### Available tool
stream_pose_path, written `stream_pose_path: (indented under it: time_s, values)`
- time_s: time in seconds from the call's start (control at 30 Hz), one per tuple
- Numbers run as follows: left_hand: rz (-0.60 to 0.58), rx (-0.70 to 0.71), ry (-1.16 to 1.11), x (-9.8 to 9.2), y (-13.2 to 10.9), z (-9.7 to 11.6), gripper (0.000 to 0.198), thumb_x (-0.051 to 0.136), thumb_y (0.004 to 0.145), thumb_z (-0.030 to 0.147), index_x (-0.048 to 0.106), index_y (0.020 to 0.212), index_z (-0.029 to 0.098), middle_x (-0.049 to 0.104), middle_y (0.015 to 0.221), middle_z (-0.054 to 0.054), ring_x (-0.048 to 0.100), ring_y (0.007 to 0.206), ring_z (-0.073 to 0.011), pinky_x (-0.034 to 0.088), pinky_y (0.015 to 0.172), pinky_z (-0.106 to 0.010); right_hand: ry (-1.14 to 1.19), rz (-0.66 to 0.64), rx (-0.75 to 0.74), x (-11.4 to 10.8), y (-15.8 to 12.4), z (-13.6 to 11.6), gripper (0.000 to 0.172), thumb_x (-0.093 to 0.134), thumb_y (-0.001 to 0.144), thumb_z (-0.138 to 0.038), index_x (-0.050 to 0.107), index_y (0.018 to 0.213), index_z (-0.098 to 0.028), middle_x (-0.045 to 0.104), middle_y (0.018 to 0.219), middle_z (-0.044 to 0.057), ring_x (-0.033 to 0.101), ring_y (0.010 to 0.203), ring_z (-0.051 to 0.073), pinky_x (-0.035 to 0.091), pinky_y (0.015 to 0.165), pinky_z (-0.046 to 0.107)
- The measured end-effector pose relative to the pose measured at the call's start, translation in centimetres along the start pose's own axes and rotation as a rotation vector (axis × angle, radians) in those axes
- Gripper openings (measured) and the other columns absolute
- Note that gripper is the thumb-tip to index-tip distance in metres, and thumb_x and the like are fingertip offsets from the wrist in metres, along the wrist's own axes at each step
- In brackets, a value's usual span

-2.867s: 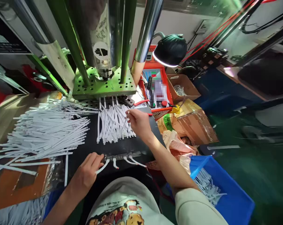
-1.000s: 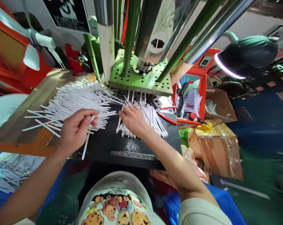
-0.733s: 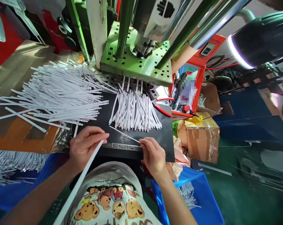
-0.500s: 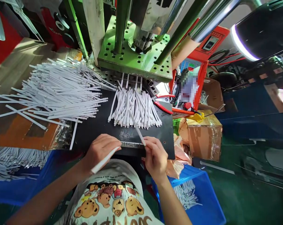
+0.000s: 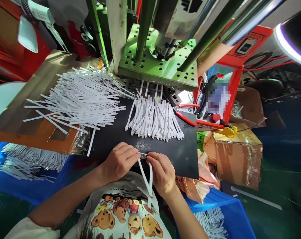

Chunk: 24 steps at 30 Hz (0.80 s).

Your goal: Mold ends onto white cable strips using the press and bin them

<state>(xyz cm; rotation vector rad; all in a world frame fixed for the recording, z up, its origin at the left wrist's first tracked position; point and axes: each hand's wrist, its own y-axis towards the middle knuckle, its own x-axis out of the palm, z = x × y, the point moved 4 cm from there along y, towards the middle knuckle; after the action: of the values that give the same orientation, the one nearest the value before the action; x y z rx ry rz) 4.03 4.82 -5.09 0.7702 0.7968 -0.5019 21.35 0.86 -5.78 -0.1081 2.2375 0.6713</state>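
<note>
The left hand [image 5: 122, 159] is closing its fingertips narrowly on one white flat strip [image 5: 143, 175], and the right hand [image 5: 164, 172] is pinching a second white flat strip [image 5: 150, 179]. Both strips are meeting a slotted metal bar [image 5: 143, 155] between the fingertips and hanging toward the wearer's printed shirt [image 5: 125, 212]. Left of the left hand, a blue bin [image 5: 28, 191] is holding a thick heap of white strips [image 5: 38, 159]. To the right hand's lower right, another blue bin [image 5: 242, 219] is containing more strips [image 5: 212, 220]. Beyond the right hand, an open cardboard box [image 5: 252, 99] is holding small shiny pieces [image 5: 237, 109], and a red case [image 5: 236, 94] is housing a blue keypad [image 5: 212, 72].
</note>
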Motion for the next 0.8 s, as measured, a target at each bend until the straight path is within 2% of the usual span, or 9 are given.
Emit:
stream_pose_path:
  time_s: [0.13,0.2,0.23,0.33,0.47,0.57,0.63,0.73,0.8]
  values:
    - [-0.102,-0.024,0.055,-2.0,0.6,-2.3,0.012,0.052,0.098,0.015,0.062,0.105,0.017,0.067,0.098,-0.004,0.061,0.092,-0.0174,0.043,0.079,-0.032,0.031,-0.354,-0.071,-1.2,2.8,0.6,0.032,0.041,0.090,0.000,0.061,0.108,-0.018,0.067,0.102,0.009,0.063,0.090,0.020,0.052,0.076,0.032]
    - [-0.093,-0.102,0.284,-4.0,0.9,-4.5,0.014,0.051,0.097,0.012,0.062,0.104,0.016,0.065,0.098,-0.006,0.060,0.092,-0.0199,0.043,0.076,-0.034,0.021,-0.491,-0.104,-1.5,5.7,0.8,0.040,0.037,0.089,0.002,0.061,0.115,-0.017,0.066,0.103,0.008,0.062,0.090,0.019,0.051,0.076,0.030]
    - [-0.089,-0.166,0.429,-5.1,1.0,-5.8,0.013,0.052,0.096,0.011,0.063,0.102,0.016,0.064,0.098,-0.008,0.059,0.092,-0.0222,0.043,0.076,-0.035,-0.013,-0.505,-0.106,-1.2,7.7,0.9,0.039,0.037,0.091,0.001,0.061,0.116,-0.017,0.065,0.101,0.009,0.061,0.089,0.019,0.049,0.076,0.029]
    - [-0.150,-0.292,0.714,-7.0,1.0,-9.0,0.009,0.055,0.094,0.013,0.062,0.089,0.016,0.061,0.095,-0.010,0.057,0.091,-0.0270,0.042,0.074,-0.039,-0.208,-0.480,-0.121,1.5,14.3,1.5,0.027,0.043,0.096,-0.007,0.067,0.105,-0.015,0.062,0.094,0.009,0.059,0.083,0.020,0.044,0.073,0.030]
    - [-0.178,-0.263,0.738,-7.2,0.8,-10.9,0.013,0.050,0.096,0.015,0.060,0.087,0.017,0.061,0.089,-0.007,0.057,0.087,-0.0262,0.041,0.072,-0.039,-0.433,-0.538,-0.198,7.5,21.8,2.1,0.023,0.046,0.096,-0.011,0.068,0.095,-0.013,0.062,0.101,0.012,0.060,0.094,0.024,0.040,0.075,0.031]
    - [-0.026,-0.242,0.562,-8.3,0.9,-11.0,0.016,0.044,0.100,0.017,0.059,0.093,0.017,0.064,0.089,-0.006,0.060,0.086,-0.0215,0.045,0.075,-0.037,-0.490,-0.616,-0.250,9.9,24.1,1.8,0.026,0.042,0.096,-0.008,0.066,0.103,-0.011,0.063,0.103,0.014,0.060,0.096,0.026,0.040,0.077,0.034]
    - [0.172,-0.242,0.426,-10.2,1.1,-10.5,0.017,0.044,0.101,0.019,0.060,0.097,0.017,0.065,0.090,-0.004,0.062,0.086,-0.0173,0.047,0.076,-0.033,-0.513,-0.611,-0.287,9.6,23.8,1.3,0.028,0.038,0.096,-0.006,0.063,0.107,-0.010,0.063,0.101,0.015,0.060,0.094,0.027,0.039,0.078,0.036]
    - [0.448,-0.332,0.224,-13.2,1.4,-9.2,0.018,0.047,0.100,0.023,0.064,0.101,0.018,0.064,0.090,-0.001,0.061,0.080,-0.0124,0.048,0.072,-0.032,-0.545,-0.547,-0.306,6.9,21.1,1.0,0.027,0.037,0.096,-0.006,0.062,0.103,-0.011,0.061,0.098,0.015,0.057,0.090,0.027,0.038,0.078,0.037]
    - [0.586,-0.464,-0.006,-14.3,1.2,-8.7,0.020,0.049,0.100,0.027,0.066,0.108,0.022,0.063,0.092,-0.001,0.059,0.076,-0.0115,0.049,0.071,-0.036,-0.501,-0.485,-0.239,4.2,18.0,1.3,0.027,0.037,0.097,-0.007,0.062,0.098,-0.013,0.059,0.095,0.013,0.055,0.086,0.025,0.038,0.076,0.035]
